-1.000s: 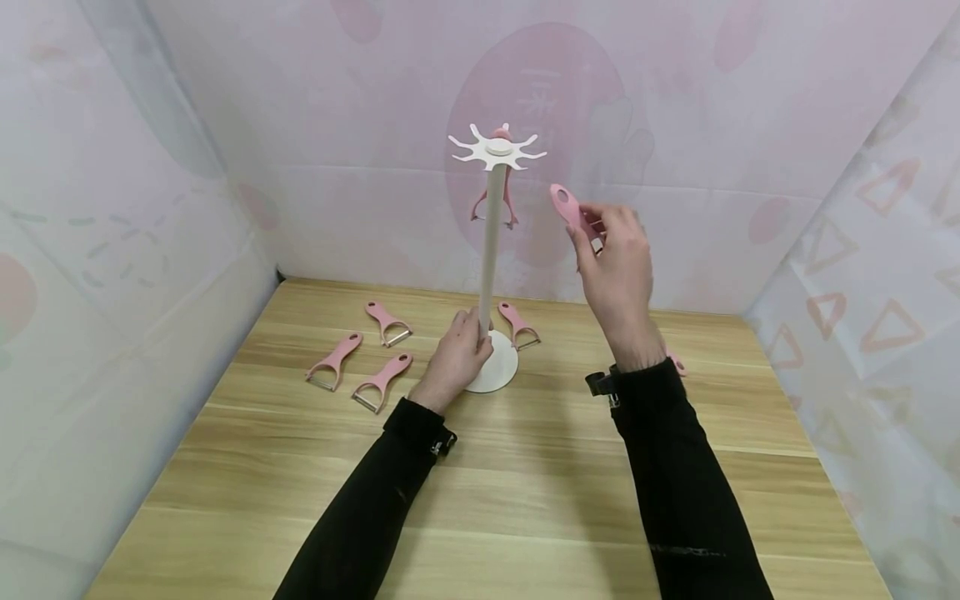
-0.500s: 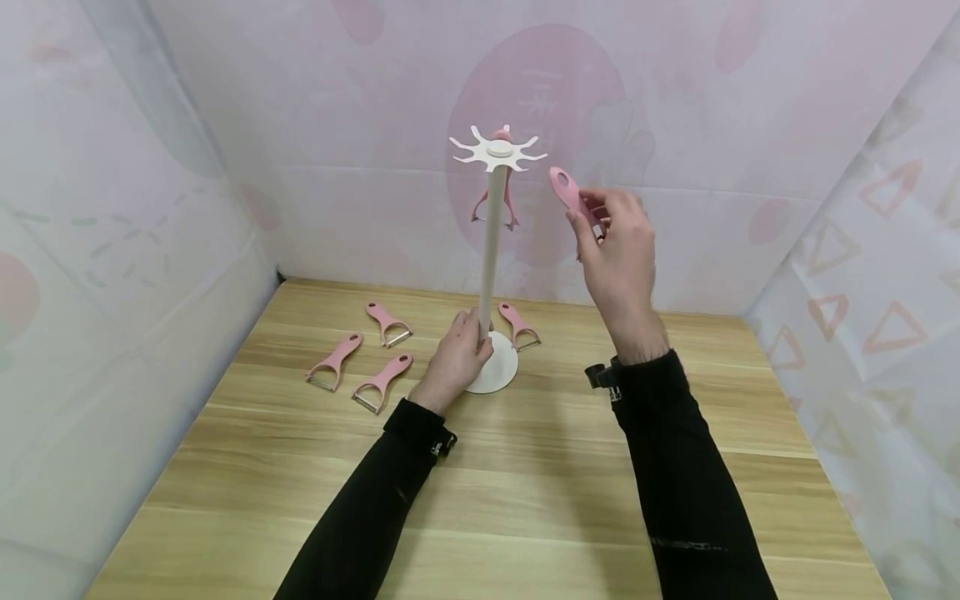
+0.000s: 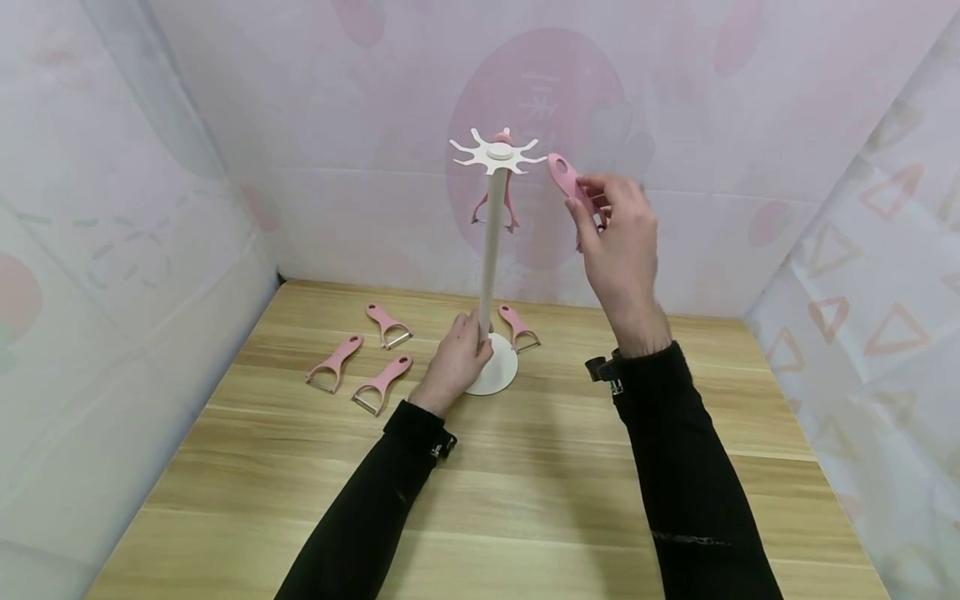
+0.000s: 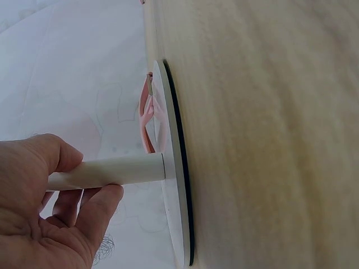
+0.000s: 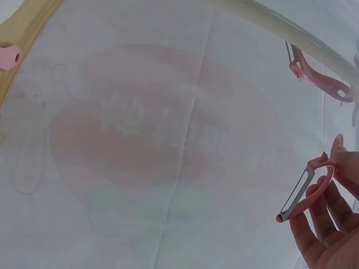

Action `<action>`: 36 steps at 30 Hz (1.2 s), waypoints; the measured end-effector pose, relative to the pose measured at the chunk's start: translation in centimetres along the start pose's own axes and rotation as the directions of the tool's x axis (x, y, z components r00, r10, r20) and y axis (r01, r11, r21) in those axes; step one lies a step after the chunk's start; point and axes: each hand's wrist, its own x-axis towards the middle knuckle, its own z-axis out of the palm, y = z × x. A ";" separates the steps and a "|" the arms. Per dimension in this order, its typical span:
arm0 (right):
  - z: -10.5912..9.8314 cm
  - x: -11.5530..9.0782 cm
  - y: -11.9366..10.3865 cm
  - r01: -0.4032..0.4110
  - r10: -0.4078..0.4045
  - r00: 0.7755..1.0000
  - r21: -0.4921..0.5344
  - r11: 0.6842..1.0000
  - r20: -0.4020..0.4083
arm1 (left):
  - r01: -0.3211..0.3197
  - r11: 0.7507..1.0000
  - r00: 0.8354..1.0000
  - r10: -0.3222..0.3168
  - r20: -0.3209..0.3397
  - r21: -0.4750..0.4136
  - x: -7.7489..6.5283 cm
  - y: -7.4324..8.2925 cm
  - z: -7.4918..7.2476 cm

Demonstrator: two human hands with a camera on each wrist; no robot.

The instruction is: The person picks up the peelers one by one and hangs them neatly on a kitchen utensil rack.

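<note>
A white stand (image 3: 491,258) with a round base and a crown of several hooks (image 3: 498,152) rises from the table. My left hand (image 3: 453,354) grips its pole low down, thumb and fingers around it in the left wrist view (image 4: 115,171). In my right hand (image 3: 621,242) a pink peeler (image 3: 564,177) is pinched, its holed handle end pointing up and left, right at the tip of a right-hand hook. Its blade (image 5: 297,195) shows in the right wrist view. Another pink peeler (image 3: 512,200) hangs from a hook at the back of the stand.
Left of the base lie three pink peelers, a far one (image 3: 388,325), a left one (image 3: 334,363) and a near one (image 3: 382,383). One more peeler (image 3: 517,327) lies just behind the base. Printed cloth walls (image 3: 360,225) enclose the wooden table (image 3: 480,500).
My right hand has risen and carried the peeler up, bringing its holed end from below the hooks to their level. The left hand keeps its grip on the pole.
</note>
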 end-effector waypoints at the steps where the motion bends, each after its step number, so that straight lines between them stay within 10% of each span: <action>1: 0.0 0.1 -0.1 0.000 0.000 1.000 0.003 1.000 -0.001 | -0.001 1.000 1.000 0.001 0.000 -0.001 0.0 0.0 0.0; 36: -0.1 1.9 -2.5 0.046 -0.045 0.999 0.141 0.989 -0.008 | 0.009 1.000 1.000 -0.009 0.013 -0.011 0.0 0.2 -0.1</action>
